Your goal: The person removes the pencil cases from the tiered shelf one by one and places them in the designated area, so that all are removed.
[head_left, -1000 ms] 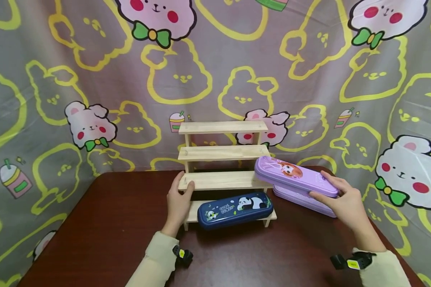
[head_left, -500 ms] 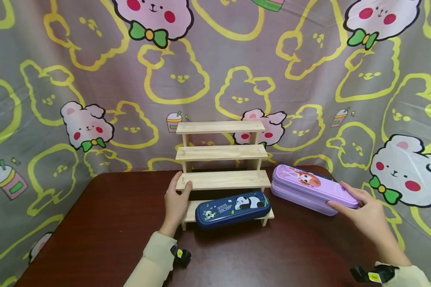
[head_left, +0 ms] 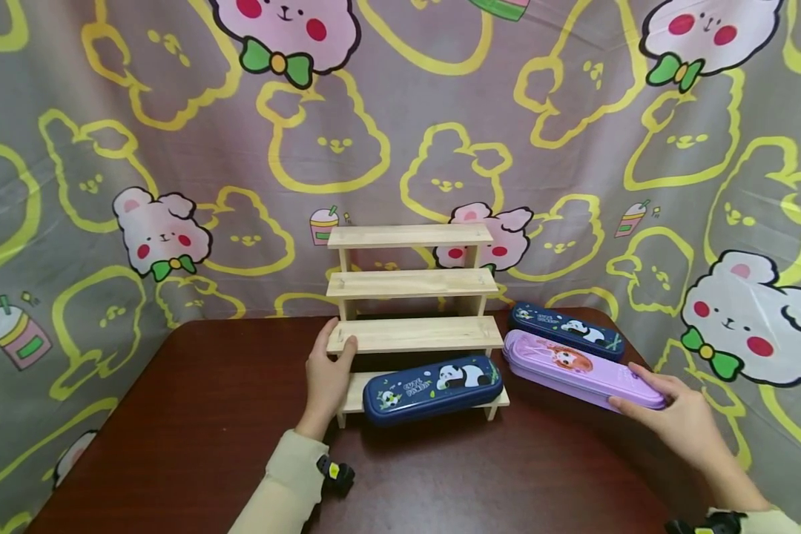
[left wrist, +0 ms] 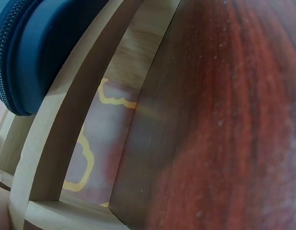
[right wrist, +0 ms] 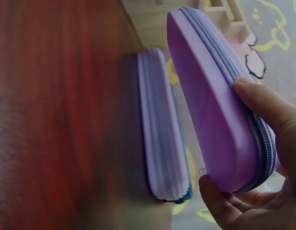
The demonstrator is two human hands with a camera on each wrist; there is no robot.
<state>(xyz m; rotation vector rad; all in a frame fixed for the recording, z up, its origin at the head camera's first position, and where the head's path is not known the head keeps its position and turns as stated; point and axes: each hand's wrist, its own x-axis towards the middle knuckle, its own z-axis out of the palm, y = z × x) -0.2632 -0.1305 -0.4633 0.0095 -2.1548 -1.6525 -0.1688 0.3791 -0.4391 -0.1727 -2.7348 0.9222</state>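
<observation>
Right hand [head_left: 681, 419]: gripped the near end of the purple pencil case [head_left: 577, 368], lower right of the head view, low over the table [head_left: 173, 445].
Left hand [head_left: 327, 378]: fingers curled round the left end of the wooden stepped shelf [head_left: 410, 334], centre frame.
Blue panda case [head_left: 434, 388]: lay on the shelf's bottom step.
Second blue case [head_left: 567, 328]: lay just behind the purple one.
Backdrop: cartoon-print cloth [head_left: 107, 148].
</observation>
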